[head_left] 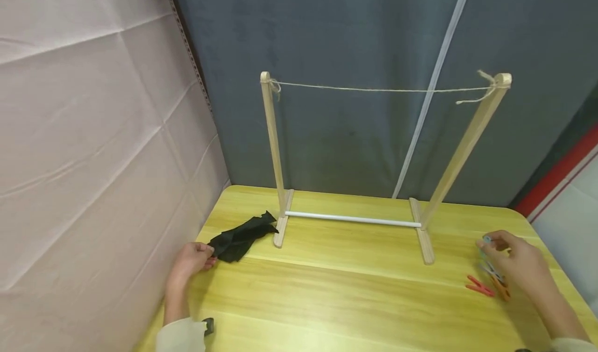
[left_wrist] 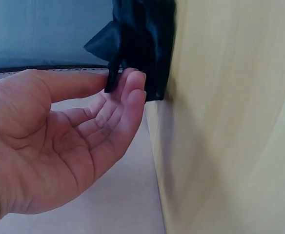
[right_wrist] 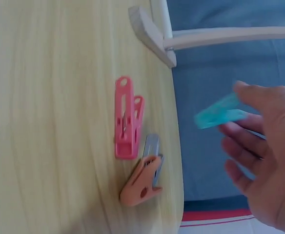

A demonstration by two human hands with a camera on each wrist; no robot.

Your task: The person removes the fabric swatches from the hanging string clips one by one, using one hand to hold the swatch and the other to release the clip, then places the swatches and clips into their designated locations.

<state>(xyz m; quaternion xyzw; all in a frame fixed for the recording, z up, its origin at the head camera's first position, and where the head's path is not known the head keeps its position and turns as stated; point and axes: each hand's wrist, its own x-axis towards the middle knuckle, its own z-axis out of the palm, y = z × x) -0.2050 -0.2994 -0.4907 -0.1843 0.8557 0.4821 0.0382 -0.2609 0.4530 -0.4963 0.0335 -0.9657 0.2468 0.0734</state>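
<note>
A crumpled black cloth lies on the table beside the left foot of a wooden frame. My left hand pinches its near corner between thumb and fingers, as the left wrist view also shows. At the right, my right hand holds a teal clothespin by thumb and fingers, above the table. Below that hand lie a red clothespin, an orange clothespin and a grey clothespin; the orange and grey ones touch or overlap.
A wooden frame with two posts stands at the table's back. Thin twine is tied between the post tops, and a white rod joins the feet. A pale cloth wall borders the left side; a grey curtain hangs behind.
</note>
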